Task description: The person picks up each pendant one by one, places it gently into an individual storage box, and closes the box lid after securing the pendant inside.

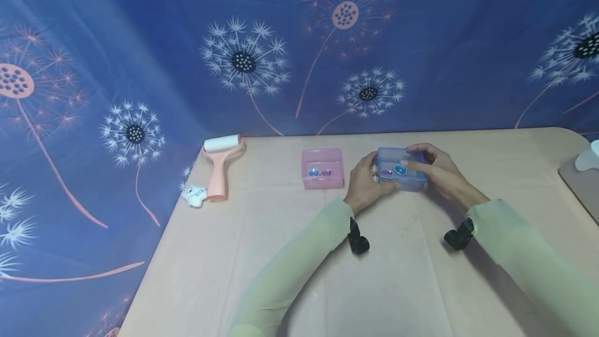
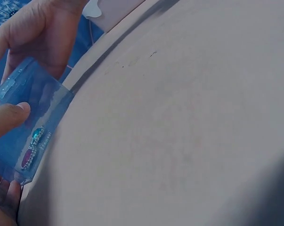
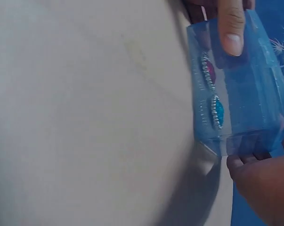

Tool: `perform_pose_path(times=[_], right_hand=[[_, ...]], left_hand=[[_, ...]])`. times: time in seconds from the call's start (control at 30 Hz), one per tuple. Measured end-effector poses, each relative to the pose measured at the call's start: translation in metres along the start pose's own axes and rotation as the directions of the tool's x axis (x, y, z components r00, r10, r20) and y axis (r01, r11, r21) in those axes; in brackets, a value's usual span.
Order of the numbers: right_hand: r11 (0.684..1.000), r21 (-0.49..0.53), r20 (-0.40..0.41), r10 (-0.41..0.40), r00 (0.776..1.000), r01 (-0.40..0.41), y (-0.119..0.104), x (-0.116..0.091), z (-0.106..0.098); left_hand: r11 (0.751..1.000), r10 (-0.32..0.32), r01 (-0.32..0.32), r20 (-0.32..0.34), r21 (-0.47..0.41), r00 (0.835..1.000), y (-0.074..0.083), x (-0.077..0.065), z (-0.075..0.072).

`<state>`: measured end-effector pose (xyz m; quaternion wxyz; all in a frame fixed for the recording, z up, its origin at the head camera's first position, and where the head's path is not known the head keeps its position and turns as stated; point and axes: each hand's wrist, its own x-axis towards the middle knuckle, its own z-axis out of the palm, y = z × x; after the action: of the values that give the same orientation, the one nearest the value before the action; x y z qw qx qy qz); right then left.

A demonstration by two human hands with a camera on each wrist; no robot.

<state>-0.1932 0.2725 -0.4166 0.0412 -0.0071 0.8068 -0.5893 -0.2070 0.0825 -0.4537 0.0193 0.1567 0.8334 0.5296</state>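
A translucent blue plastic box (image 1: 402, 183) is held between both hands above the table's back half, tilted in the wrist views. My left hand (image 1: 367, 183) grips its left end, thumb across the front face and fingers behind and below. At the opposite end my right hand (image 1: 440, 173) holds the box, fingers over the far corner. Through the clear plastic show a blue gem (image 3: 218, 113) and a purple gem (image 3: 210, 73), both edged with silvery beads. Left of the hands, a pink translucent box (image 1: 323, 182) stands on the table, with a blue gem and a purple gem inside.
A pink-handled lint roller (image 1: 217, 173) lies at the table's back left, beside a small pale blue figure (image 1: 194, 195). At the right edge sits a greyish-pink object (image 1: 580, 183) with a white part. A blue dandelion-print cloth (image 1: 281, 92) hangs behind the table (image 1: 374, 285).
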Motion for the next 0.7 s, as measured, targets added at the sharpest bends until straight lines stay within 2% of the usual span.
perform_pose_path(times=[0.13,0.57,0.63,0.7], right_hand=[[0.994,-0.105,0.020,-0.003,1.000,0.006,0.002,0.000,0.001],[0.977,-0.210,0.068,-0.035,0.997,0.049,-0.002,0.001,-0.002],[0.962,-0.264,0.065,-0.053,0.997,0.068,-0.003,-0.001,-0.002],[0.934,-0.337,0.048,-0.105,0.993,0.115,-0.007,-0.004,-0.004]], left_hand=[[1.000,-0.001,0.001,0.000,0.001,1.000,0.002,0.001,0.000],[0.998,-0.004,0.004,0.008,0.056,1.000,0.004,0.000,-0.004],[0.996,-0.010,0.008,0.023,0.090,1.000,0.006,-0.003,-0.005],[0.991,-0.002,-0.004,0.041,0.137,0.999,0.011,-0.010,-0.007]])
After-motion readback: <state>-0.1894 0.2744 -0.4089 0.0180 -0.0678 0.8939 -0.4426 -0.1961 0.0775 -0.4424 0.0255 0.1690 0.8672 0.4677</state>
